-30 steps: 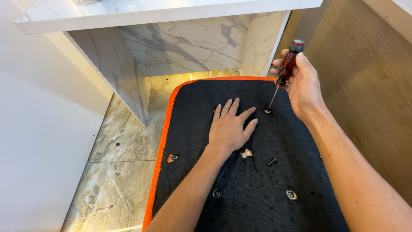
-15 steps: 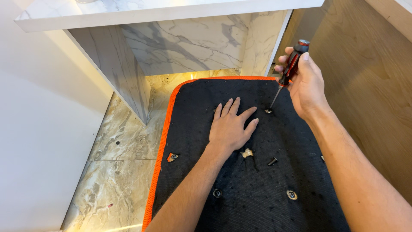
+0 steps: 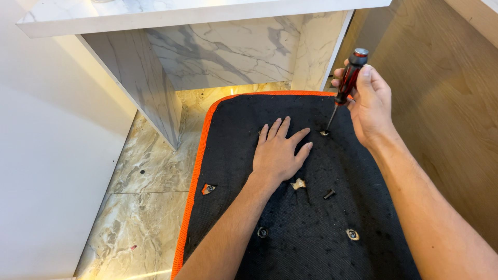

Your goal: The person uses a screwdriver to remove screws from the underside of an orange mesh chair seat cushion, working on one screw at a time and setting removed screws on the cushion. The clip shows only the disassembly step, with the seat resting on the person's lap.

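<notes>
A black fabric-covered panel [image 3: 301, 228] with an orange edge lies on the floor under me. My left hand [image 3: 280, 153] rests flat on it, fingers spread, holding nothing. My right hand [image 3: 368, 103] grips a red and black screwdriver [image 3: 347, 83] nearly upright. Its tip stands on a screw [image 3: 324, 133] in the panel, just right of my left fingertips. A loose black screw [image 3: 329, 194] lies near my left wrist, beside a small pale scrap [image 3: 298, 183].
Two metal fittings [image 3: 353, 234] [image 3: 263, 232] sit in the panel nearer me, and a torn spot [image 3: 208, 189] shows at its left edge. A marble counter [image 3: 171, 13] with a marble leg [image 3: 140, 78] stands ahead. A wooden wall [image 3: 446, 114] rises on the right, marble floor [image 3: 140, 207] on the left.
My right hand has shifted its grip slightly on the screwdriver handle while the tip stays on the screw. My left hand has not moved.
</notes>
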